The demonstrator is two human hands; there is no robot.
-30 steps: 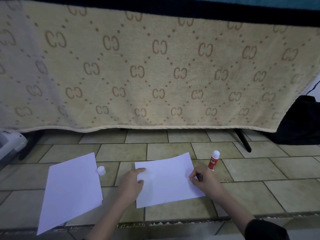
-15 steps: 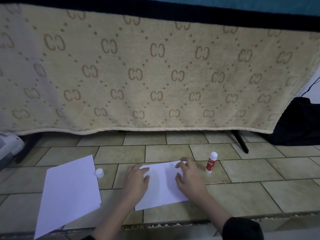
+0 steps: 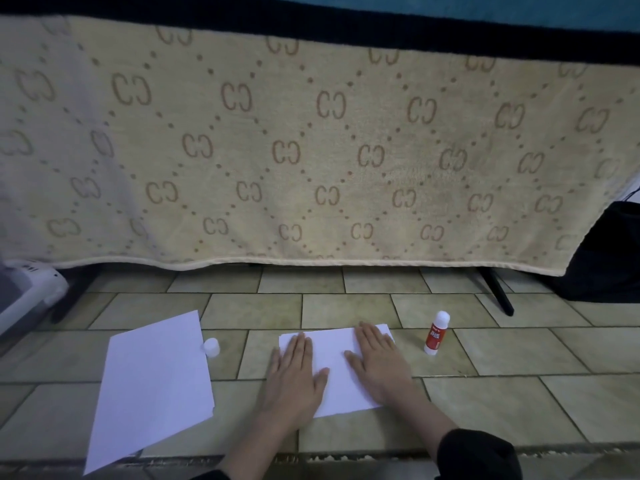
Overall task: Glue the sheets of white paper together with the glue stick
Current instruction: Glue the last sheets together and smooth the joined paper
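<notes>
On the tiled floor (image 3: 519, 358), seen from the head camera, both hands now lie flat with straight fingers on a white paper sheet (image 3: 334, 362). The left hand (image 3: 294, 375) presses its left side, the right hand (image 3: 377, 365) its right. A second ago the right hand's grip was closed at the sheet's right edge beside the glue stick; now neither hand holds anything. The sheet looks shorter than before, as if folded or pressed down, probably to set the glue. The glue stick (image 3: 437, 332) stands upright, uncapped, just right of the sheet. Its white cap (image 3: 211, 347) rests beside a second white sheet (image 3: 152, 389) lying well to the left, untouched. No containers are visible.
</notes>
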